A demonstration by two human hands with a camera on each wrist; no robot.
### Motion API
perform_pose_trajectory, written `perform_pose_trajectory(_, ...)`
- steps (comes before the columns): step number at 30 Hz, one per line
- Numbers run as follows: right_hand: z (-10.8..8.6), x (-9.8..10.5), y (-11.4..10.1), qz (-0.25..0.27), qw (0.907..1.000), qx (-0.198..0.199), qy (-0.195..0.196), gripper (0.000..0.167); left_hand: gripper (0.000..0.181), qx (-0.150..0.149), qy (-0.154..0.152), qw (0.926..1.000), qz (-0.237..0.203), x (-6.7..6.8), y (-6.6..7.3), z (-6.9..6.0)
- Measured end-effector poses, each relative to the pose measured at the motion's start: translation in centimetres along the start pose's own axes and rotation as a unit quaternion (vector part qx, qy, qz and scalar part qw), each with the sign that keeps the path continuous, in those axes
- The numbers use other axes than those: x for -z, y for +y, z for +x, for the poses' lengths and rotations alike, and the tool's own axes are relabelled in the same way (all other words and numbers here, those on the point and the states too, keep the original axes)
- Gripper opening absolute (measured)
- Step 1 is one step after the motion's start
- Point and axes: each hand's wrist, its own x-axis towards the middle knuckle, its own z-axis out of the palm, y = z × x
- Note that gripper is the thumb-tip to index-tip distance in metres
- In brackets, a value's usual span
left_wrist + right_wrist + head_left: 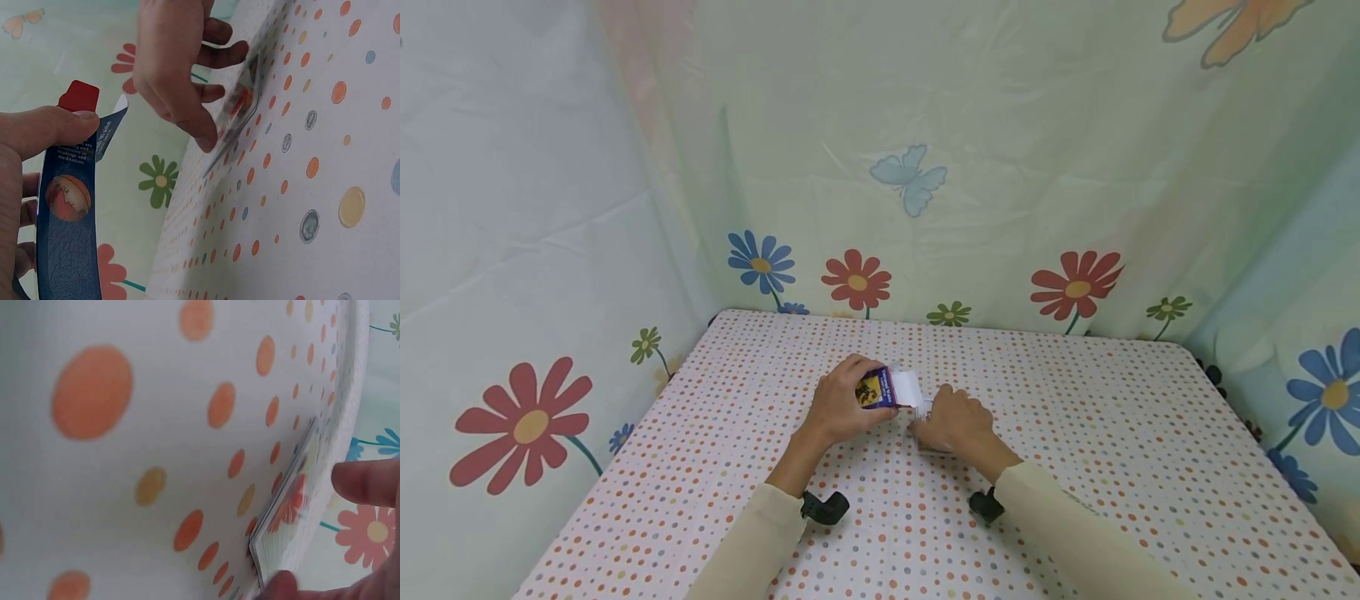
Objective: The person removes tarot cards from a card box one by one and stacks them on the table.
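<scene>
My left hand (842,402) grips a small blue card box (871,390) with a yellow picture. Its white flap (907,388) stands open toward the right; a red tab (81,95) shows by the thumb in the left wrist view. Flat on the tabletop lies a stack of cards (289,509), its top card bearing a partly red picture. Over that stack is my right hand (957,421), fingers bent and spread apart. One fingertip (281,586) is close to the stack's edge, blurred; contact cannot be told. The other visible fingertip is apart from the cards.
A white cloth with coloured dots (1075,400) covers the table. Curtains with flowers and butterflies (985,167) hang behind it and at both sides. Dark wrist devices (826,507) sit below each hand.
</scene>
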Motion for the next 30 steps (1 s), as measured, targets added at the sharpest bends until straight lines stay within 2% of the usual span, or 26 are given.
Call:
perform_pose_trajectory(2, 0.0, 0.2, 0.2, 0.013, 0.9998, 0.006, 0.016, 0.053, 0.068, 0.0, 0.0, 1.0, 0.0, -0.1, 0.0, 0.0)
perform_pose_trajectory(5, 0.1, 0.5, 0.5, 0.046, 0.9968, 0.023, 0.061, 0.044, 0.068, -0.002, 0.001, 1.0, 0.005, -0.1, -0.1, -0.1)
perform_pose_trajectory(7, 0.1, 0.6, 0.6, 0.073, 0.9913, 0.039, 0.103, 0.035, 0.068, -0.002, 0.001, 0.9999, 0.01, -0.2, 0.0, -0.1)
perform_pose_trajectory(9, 0.0, 0.7, 0.6, 0.103, 0.9819, 0.056, 0.149, 0.027, 0.068, -0.001, -0.001, 0.9999, 0.011, -0.2, 0.0, -0.2)
perform_pose_trajectory(12, -0.2, 0.7, 0.5, 0.151, 0.9608, 0.082, 0.218, 0.018, 0.068, 0.001, -0.003, 0.9999, 0.01, -0.2, 0.1, -0.1)
perform_pose_trajectory(16, -0.3, 0.4, 0.2, 0.207, 0.9244, 0.127, 0.294, 0.012, 0.068, -0.001, -0.001, 1.0, 0.009, -0.1, 0.2, -0.1)
perform_pose_trajectory(20, -0.2, 0.1, -0.3, 0.256, 0.8872, 0.19, 0.334, 0.008, 0.068, -0.007, 0.001, 0.9999, 0.009, -0.1, 0.2, -0.1)
perform_pose_trajectory(23, -0.2, 0.0, -0.7, 0.282, 0.8669, 0.227, 0.343, 0.007, 0.067, -0.011, 0.002, 0.9999, 0.011, -0.1, 0.2, -0.1)
perform_pose_trajectory(26, -0.2, -0.1, -1.2, 0.294, 0.8629, 0.239, 0.334, 0.008, 0.067, -0.012, 0.002, 0.9998, 0.017, -0.2, 0.2, 0.0)
perform_pose_trajectory(30, -0.6, -0.1, -1.8, 0.298, 0.8774, 0.226, 0.301, 0.006, 0.067, -0.013, 0.0, 0.9997, 0.019, -0.2, 0.1, 0.0)
